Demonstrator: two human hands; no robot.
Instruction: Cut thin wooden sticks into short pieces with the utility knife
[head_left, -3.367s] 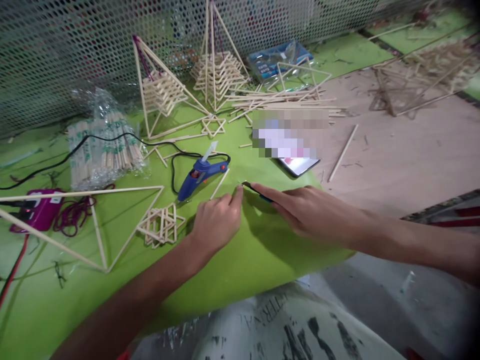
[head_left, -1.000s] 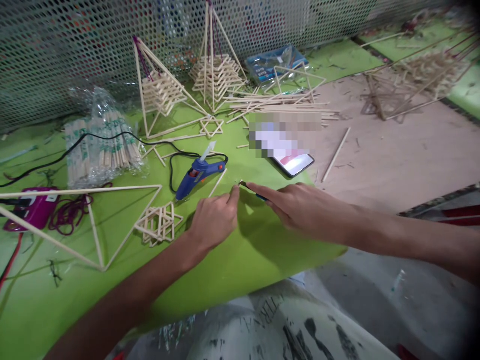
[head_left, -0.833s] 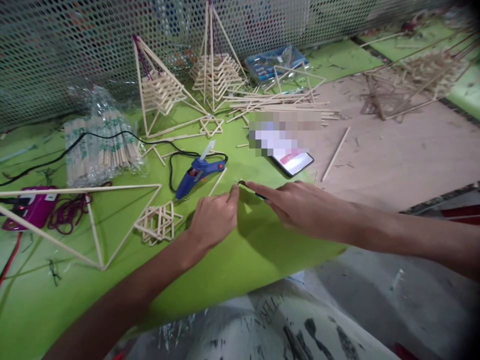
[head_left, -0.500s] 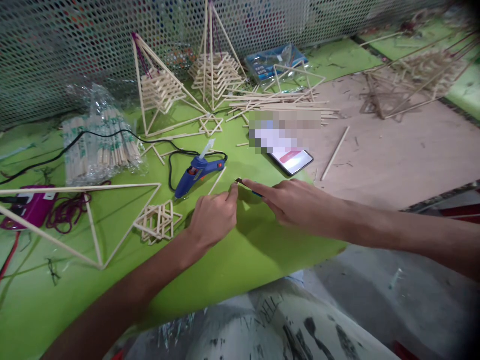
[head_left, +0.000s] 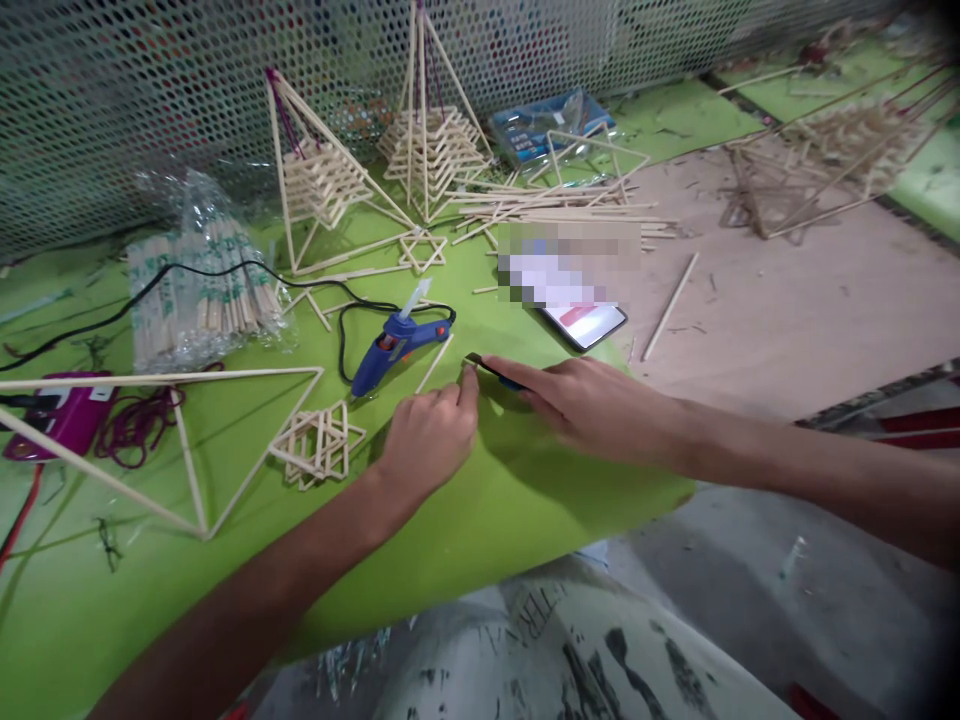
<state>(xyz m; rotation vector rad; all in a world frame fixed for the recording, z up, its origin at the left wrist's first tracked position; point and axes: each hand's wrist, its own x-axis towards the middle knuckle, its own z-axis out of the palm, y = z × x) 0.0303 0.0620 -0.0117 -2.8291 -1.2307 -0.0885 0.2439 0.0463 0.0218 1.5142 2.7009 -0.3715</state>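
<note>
My right hand [head_left: 581,400] is closed around a utility knife [head_left: 495,372] with a dark blade and a bit of blue handle showing, its index finger laid along the top. The blade's tip lies right by the index fingertip of my left hand [head_left: 431,430]. That finger presses down on the green tabletop [head_left: 555,500] while the others are curled; whatever it pins there is too small to make out. A blue glue gun [head_left: 390,345] with a glue stick in it lies just beyond my left hand. To its left sits a small star-shaped stack of sticks [head_left: 319,445].
Two stick pyramids [head_left: 322,185] stand by the mesh panel [head_left: 225,90]. Bagged chopsticks [head_left: 210,285], a black cable [head_left: 247,262], a large stick frame [head_left: 187,378] and purple cord [head_left: 139,425] lie left. A phone [head_left: 589,325] and loose sticks [head_left: 555,205] lie beyond my right hand.
The knife has shifted slightly left, and its blade now reaches over my left fingertip with more of it showing. My left hand has barely moved.
</note>
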